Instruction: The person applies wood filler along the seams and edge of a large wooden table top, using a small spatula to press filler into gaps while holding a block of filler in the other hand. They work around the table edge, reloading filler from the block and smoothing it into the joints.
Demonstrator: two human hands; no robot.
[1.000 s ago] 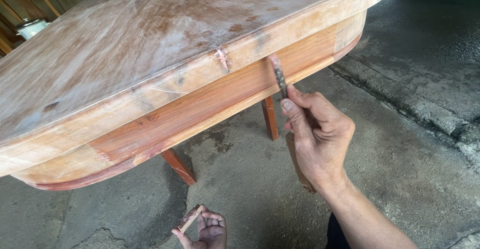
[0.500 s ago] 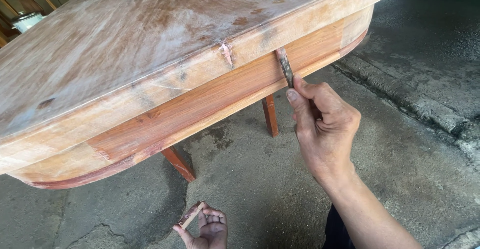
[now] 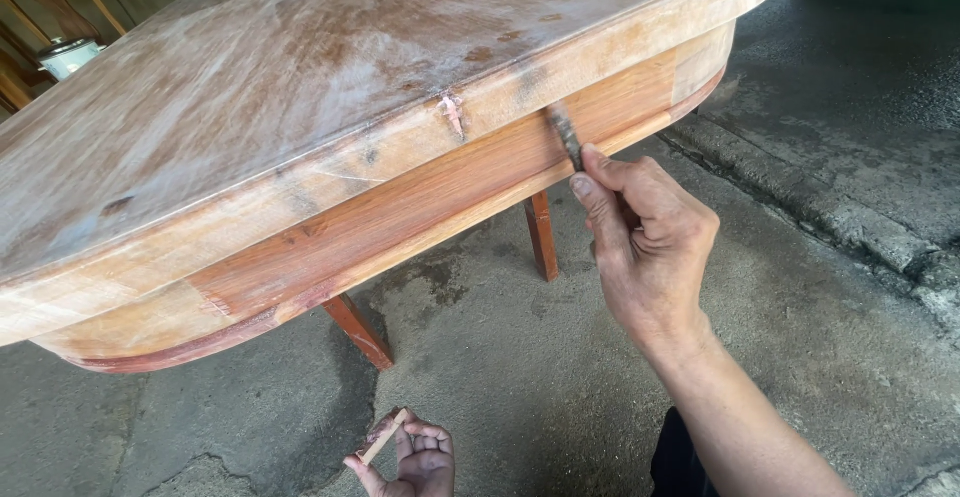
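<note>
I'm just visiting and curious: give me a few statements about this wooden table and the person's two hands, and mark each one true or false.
1. The right hand presses a narrow dark blade against the table's edge. True.
2. The left hand rests flat on the tabletop. False: it is low down over the concrete floor, holding a small wooden stick.
3. A pale blob of filler sits on the edge, left of the blade. True.
4. The table stands on green grass. False: the ground is grey concrete.
5. The table's legs are reddish wood. True.
</note>
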